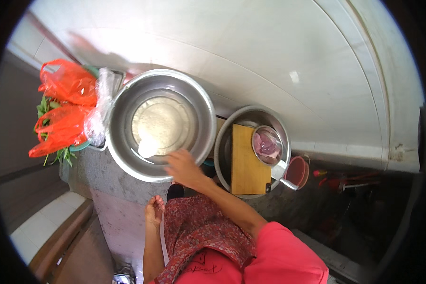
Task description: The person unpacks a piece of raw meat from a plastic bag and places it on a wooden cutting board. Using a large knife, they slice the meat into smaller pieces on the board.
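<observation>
A large metal basin [128, 165] holds clear water, and a bright white patch [148, 146] shows in it; whether this is an object or glare I cannot tell. Over the basin's near right rim is my right hand [183, 168], slightly blurred, its fingers bent and apart with nothing visible in them. My left hand [154, 210] hangs low in front of the basin, palm turned up, fingers loosely curled and holding nothing I can see. A patterned dark red apron [199, 217] lies beneath my right forearm.
To the right, another metal basin [221, 158] carries a wooden board [243, 161] and a metal bowl [279, 137] of raw meat [266, 144]. Beyond stands a pinkish bucket [296, 171]. Orange plastic bags [69, 87] and leafy greens [45, 106] sit left. A tiled wall [251, 52] rises behind.
</observation>
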`<action>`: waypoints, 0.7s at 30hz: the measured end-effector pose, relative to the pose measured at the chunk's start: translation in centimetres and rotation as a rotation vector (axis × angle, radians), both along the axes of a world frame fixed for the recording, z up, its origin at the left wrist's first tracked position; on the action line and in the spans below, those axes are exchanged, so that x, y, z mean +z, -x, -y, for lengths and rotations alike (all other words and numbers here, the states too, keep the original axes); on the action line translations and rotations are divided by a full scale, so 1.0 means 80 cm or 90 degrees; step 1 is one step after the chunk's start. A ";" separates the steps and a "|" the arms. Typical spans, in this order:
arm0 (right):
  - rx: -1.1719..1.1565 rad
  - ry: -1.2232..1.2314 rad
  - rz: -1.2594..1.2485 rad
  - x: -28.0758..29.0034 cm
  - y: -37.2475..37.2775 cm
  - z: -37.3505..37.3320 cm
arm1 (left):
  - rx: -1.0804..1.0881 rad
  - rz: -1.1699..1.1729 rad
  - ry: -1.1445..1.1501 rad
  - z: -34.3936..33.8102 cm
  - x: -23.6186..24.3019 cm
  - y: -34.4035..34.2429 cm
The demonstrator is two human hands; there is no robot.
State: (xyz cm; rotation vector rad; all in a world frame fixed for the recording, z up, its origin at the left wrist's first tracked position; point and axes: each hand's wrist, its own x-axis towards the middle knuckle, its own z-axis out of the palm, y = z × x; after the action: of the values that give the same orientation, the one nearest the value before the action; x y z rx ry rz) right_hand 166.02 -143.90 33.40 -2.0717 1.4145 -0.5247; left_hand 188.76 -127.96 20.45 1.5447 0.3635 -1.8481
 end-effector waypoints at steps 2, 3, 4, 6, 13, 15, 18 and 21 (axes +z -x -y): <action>-0.200 -0.018 0.071 0.012 0.106 -0.058 | -0.010 0.027 0.028 0.008 0.011 0.010; -0.334 -0.066 -0.033 0.015 0.158 -0.100 | -0.072 0.047 0.043 0.011 0.018 0.022; -0.467 -0.142 -0.102 0.030 0.206 -0.139 | -0.134 0.067 0.058 0.019 0.026 0.035; -0.693 -0.198 -0.138 -0.001 0.316 -0.215 | -0.264 0.129 0.077 0.042 0.060 0.076; -0.988 -0.332 0.232 -0.097 0.506 -0.272 | -0.652 0.372 0.375 0.029 0.096 0.320; -0.945 -0.343 0.222 -0.122 0.523 -0.258 | -0.782 0.548 0.418 0.022 0.104 0.381; -0.938 -0.472 0.218 -0.142 0.529 -0.225 | -0.804 0.717 0.621 0.021 0.073 0.423; -0.977 -0.504 0.321 -0.154 0.530 -0.220 | -0.765 0.634 0.408 0.039 0.061 0.458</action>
State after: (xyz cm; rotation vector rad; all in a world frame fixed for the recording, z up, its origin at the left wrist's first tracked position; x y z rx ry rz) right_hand 123.63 -126.32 21.05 0.0329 2.1249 -0.7499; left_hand 152.13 -131.06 25.34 2.0497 -1.7265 -1.2980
